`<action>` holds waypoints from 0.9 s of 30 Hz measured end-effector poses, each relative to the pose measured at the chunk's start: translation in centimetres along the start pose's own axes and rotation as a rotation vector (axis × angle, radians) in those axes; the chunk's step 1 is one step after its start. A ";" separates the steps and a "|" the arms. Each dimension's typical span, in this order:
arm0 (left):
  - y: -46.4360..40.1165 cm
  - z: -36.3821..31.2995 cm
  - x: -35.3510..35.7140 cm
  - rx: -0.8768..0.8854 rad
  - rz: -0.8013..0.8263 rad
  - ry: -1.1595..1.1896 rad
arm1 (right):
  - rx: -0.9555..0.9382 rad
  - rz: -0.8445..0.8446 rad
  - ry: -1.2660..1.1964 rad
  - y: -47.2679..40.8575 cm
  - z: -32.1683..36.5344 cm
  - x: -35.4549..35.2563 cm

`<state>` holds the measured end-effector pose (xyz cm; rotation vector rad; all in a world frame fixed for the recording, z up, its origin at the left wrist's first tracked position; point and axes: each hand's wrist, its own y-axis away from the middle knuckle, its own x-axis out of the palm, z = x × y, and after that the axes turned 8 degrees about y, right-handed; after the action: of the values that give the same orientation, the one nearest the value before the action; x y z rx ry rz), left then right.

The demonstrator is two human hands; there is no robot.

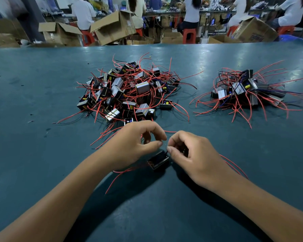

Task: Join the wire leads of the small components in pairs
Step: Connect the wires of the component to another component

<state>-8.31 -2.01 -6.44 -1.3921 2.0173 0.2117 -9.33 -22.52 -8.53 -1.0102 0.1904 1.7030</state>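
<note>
Too fine to make out: wire ends pinched between left hand [135, 144] and right hand [187, 154], fingertips nearly meeting. Just below, a small black component [158, 160] trailing red leads [119, 173] on the teal table [42, 95]. Beyond, a large tangled pile [128, 91]; right, a smaller pile [247, 91]. Behind: open cardboard boxes [112, 27], seated workers on red stools [189, 34].
</note>
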 end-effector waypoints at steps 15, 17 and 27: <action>-0.2 0.3 -0.2 0.344 -0.051 -0.266 | 0.003 0.014 -0.011 -0.2 0.0 -0.3; -0.3 0.3 -0.2 0.364 -0.052 -0.291 | 0.001 0.017 -0.010 -0.2 0.0 -0.3; -0.6 1.1 0.2 0.371 -0.023 -0.261 | -0.020 0.040 0.006 -0.2 -0.3 -0.3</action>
<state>-7.41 -1.90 -7.24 -1.0924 1.7194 0.0050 -8.99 -22.83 -8.49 -1.0322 0.1990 1.7420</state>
